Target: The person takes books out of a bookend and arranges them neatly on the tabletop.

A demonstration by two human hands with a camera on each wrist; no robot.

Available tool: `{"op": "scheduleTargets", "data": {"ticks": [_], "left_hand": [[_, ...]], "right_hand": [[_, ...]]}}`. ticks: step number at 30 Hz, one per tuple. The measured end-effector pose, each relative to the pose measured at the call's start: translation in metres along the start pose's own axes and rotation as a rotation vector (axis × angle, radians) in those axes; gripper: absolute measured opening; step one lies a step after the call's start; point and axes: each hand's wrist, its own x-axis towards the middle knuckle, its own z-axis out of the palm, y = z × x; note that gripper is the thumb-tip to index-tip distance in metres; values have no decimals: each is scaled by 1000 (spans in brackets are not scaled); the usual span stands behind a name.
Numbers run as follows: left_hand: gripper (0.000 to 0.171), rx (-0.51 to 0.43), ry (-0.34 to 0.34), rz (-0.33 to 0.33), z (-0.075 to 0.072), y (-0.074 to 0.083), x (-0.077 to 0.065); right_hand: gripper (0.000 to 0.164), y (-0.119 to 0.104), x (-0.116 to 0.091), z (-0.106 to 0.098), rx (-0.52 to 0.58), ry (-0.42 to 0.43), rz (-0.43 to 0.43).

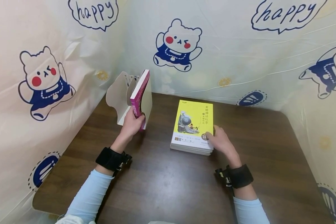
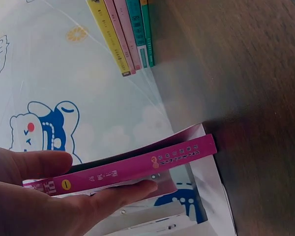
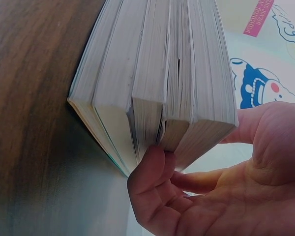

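Note:
My left hand (image 1: 133, 123) grips a magenta-spined book (image 1: 138, 99) near its lower spine, thumb on one side and fingers on the other. That book stands upright in the rightmost slot of a white book rack (image 1: 119, 96). In the left wrist view its spine (image 2: 132, 169) lies between thumb and fingers, beside the rack's wall (image 2: 214, 182). On the right, a yellow-covered book (image 1: 193, 118) tops a stack of several books. My right hand (image 1: 222, 140) holds the stack's right edge, its thumb on the yellow cover. The right wrist view shows curled fingers (image 3: 152, 182) against the upper books' page edges (image 3: 177, 98).
The stack's spines (image 2: 123, 39) show yellow, pink, teal and green in the left wrist view. All stands on a dark brown wooden table (image 1: 162, 180). A pale curtain (image 1: 229, 56) with printed bears hangs behind and along both sides.

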Motion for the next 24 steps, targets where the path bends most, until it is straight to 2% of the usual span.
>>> {"op": "scheduleTargets", "data": {"ticks": [14, 24], "left_hand": [[65, -83, -29, -43, 3, 0, 7], [65, -78, -53, -21, 2, -2, 1]], "right_hand": [[58, 1, 0, 1, 1, 4, 4], [56, 0, 0, 1, 2, 4, -10]]}}
